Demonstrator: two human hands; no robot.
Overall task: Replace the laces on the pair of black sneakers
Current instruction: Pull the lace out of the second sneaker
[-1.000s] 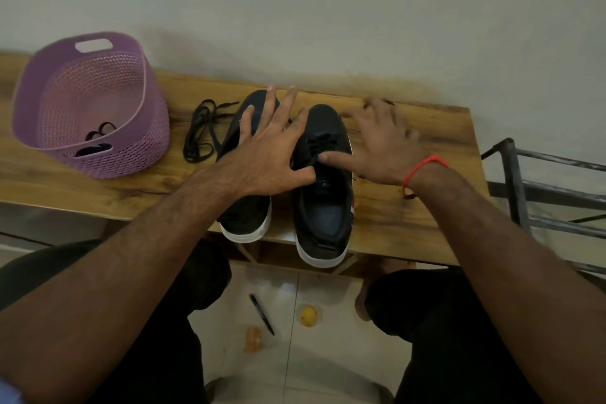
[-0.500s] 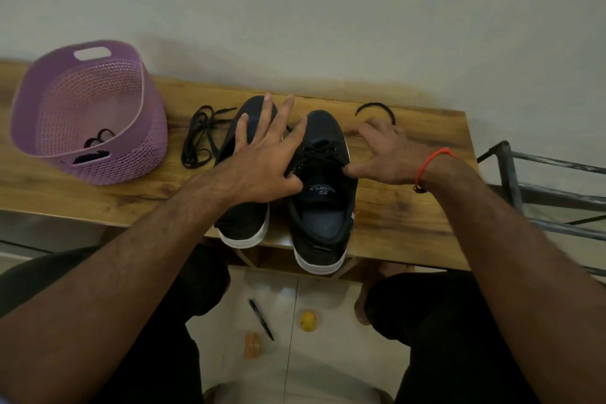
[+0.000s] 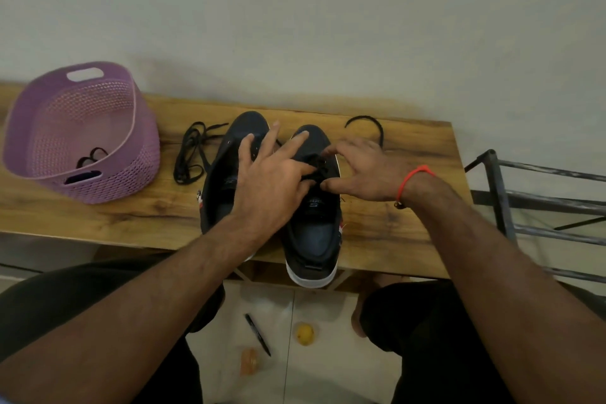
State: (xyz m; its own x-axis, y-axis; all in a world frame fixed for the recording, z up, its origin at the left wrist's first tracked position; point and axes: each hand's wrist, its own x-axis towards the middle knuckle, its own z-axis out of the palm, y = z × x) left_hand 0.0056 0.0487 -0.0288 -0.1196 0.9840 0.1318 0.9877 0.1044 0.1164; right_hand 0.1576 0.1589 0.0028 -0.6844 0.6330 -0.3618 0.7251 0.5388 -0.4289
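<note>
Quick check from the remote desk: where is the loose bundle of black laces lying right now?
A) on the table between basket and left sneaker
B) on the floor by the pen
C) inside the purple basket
A: the bundle of black laces lies on the table, between the purple basket and the left sneaker.

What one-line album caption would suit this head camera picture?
Both hands, left and right, work the lace on the right sneaker beside a purple basket.

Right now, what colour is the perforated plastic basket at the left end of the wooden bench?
The perforated plastic basket is light purple; head view.
</note>
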